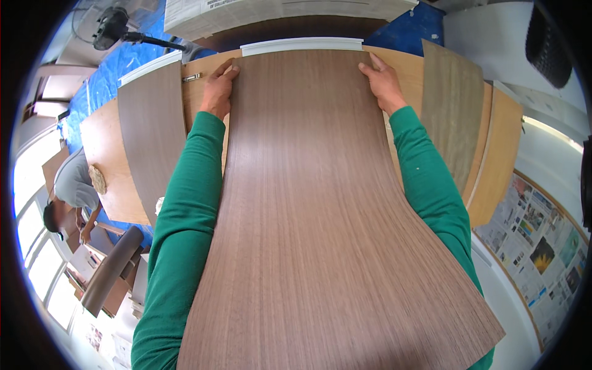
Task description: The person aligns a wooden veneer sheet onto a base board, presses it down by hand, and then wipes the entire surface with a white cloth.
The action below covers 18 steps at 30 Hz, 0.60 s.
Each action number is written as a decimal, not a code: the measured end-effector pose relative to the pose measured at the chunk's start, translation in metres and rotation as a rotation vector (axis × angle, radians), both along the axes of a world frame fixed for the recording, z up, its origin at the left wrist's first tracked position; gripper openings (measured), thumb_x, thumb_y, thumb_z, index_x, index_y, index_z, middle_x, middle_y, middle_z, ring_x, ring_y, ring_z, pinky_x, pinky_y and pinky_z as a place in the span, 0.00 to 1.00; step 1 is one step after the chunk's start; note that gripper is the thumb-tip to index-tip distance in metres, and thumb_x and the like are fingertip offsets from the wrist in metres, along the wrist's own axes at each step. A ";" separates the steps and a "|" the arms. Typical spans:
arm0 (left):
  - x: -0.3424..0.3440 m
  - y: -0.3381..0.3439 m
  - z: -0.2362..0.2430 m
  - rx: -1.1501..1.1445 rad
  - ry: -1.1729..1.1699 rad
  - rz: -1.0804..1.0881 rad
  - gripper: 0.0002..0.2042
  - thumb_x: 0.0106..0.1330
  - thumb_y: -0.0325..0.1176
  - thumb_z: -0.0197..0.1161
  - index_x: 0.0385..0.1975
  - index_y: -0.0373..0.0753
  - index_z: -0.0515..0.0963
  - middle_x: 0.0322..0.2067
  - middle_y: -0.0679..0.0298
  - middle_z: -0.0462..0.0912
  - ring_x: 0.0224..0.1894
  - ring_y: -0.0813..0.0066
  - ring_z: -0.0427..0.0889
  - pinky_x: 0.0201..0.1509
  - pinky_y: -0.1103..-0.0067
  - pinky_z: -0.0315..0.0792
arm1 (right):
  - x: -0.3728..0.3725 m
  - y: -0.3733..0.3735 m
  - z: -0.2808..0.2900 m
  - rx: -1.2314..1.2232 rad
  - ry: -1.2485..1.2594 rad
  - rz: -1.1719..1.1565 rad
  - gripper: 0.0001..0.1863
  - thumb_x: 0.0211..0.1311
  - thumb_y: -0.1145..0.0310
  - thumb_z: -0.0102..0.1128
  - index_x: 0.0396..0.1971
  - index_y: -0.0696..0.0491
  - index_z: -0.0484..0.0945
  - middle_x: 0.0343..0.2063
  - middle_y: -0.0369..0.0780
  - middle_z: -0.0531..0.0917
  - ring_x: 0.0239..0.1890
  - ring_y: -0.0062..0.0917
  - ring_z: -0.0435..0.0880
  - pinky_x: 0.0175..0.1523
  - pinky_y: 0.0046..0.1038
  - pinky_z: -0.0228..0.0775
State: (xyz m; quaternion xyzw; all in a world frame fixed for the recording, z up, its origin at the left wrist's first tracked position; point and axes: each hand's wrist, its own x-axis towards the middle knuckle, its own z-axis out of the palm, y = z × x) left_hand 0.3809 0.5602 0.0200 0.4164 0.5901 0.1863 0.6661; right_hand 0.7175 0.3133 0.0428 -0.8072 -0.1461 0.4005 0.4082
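Note:
A large, bendy sheet of brown wood veneer (302, 185) stretches from close to my body out to the far edge of a light wooden board (401, 58). My left hand (217, 87) is closed on its far left edge, thumb on top. Its far right edge is gripped by my right hand (383, 81), also thumb uppermost. Parts of the fingers of both hands are hidden. Just past the sheet's far end runs a white edge strip (302, 45). The near part of the sheet bows and spreads out over my forearms.
Another brown veneer strip (151, 129) lies to the left, and a greyish-brown one (453, 111) to the right. A small metal hinge (192, 77) sits near my left hand. A newspaper-covered block (290, 15) stands beyond. Far left, a person (77, 185) bends near a brown roll (112, 271).

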 end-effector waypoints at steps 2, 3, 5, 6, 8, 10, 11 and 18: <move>0.000 0.001 -0.001 0.009 0.018 -0.014 0.27 0.79 0.33 0.72 0.77 0.38 0.79 0.64 0.50 0.88 0.62 0.63 0.89 0.67 0.70 0.82 | 0.006 -0.004 -0.009 0.023 -0.038 0.021 0.41 0.77 0.60 0.73 0.85 0.54 0.69 0.70 0.57 0.84 0.71 0.38 0.84 0.75 0.35 0.73; 0.001 0.000 0.000 0.005 -0.003 -0.009 0.27 0.79 0.32 0.72 0.77 0.38 0.79 0.64 0.50 0.88 0.61 0.63 0.89 0.67 0.70 0.82 | 0.009 -0.006 -0.014 0.035 -0.054 0.030 0.41 0.77 0.60 0.73 0.85 0.54 0.69 0.70 0.57 0.84 0.71 0.38 0.84 0.75 0.34 0.73; 0.000 -0.004 0.003 0.003 -0.032 0.016 0.27 0.78 0.32 0.71 0.77 0.38 0.79 0.64 0.49 0.89 0.61 0.62 0.89 0.67 0.70 0.82 | 0.006 -0.001 -0.006 0.034 0.018 0.013 0.41 0.77 0.60 0.73 0.85 0.54 0.69 0.70 0.56 0.84 0.71 0.38 0.85 0.74 0.33 0.74; 0.006 -0.006 0.009 0.006 -0.012 0.013 0.28 0.79 0.32 0.71 0.77 0.37 0.78 0.65 0.49 0.88 0.61 0.63 0.89 0.67 0.70 0.82 | 0.008 -0.003 -0.002 0.023 0.044 0.000 0.41 0.77 0.60 0.73 0.85 0.54 0.69 0.70 0.56 0.85 0.71 0.38 0.85 0.74 0.33 0.74; 0.003 -0.005 0.006 0.016 -0.003 0.008 0.28 0.79 0.32 0.71 0.78 0.36 0.78 0.65 0.49 0.88 0.62 0.63 0.88 0.67 0.70 0.82 | 0.008 -0.001 -0.006 0.009 0.029 0.010 0.41 0.77 0.60 0.73 0.84 0.55 0.69 0.69 0.56 0.85 0.70 0.37 0.85 0.73 0.33 0.74; 0.001 -0.005 0.006 0.019 -0.011 0.013 0.29 0.79 0.32 0.71 0.78 0.36 0.77 0.66 0.49 0.87 0.63 0.62 0.88 0.68 0.71 0.81 | 0.009 0.001 -0.008 0.004 0.022 0.016 0.41 0.77 0.60 0.73 0.84 0.56 0.69 0.68 0.56 0.86 0.69 0.37 0.86 0.73 0.33 0.75; 0.001 -0.006 0.005 0.016 -0.024 0.019 0.29 0.79 0.32 0.71 0.78 0.36 0.77 0.66 0.49 0.87 0.63 0.62 0.88 0.68 0.71 0.81 | 0.010 0.000 -0.008 0.005 0.023 0.016 0.41 0.76 0.61 0.73 0.84 0.57 0.69 0.67 0.56 0.87 0.68 0.37 0.87 0.72 0.34 0.76; 0.001 -0.003 0.007 -0.007 -0.007 0.004 0.29 0.79 0.32 0.72 0.79 0.37 0.77 0.67 0.50 0.87 0.65 0.63 0.87 0.70 0.71 0.79 | 0.011 0.003 -0.010 0.026 0.020 0.020 0.42 0.76 0.61 0.73 0.84 0.57 0.68 0.68 0.57 0.86 0.70 0.39 0.86 0.74 0.34 0.74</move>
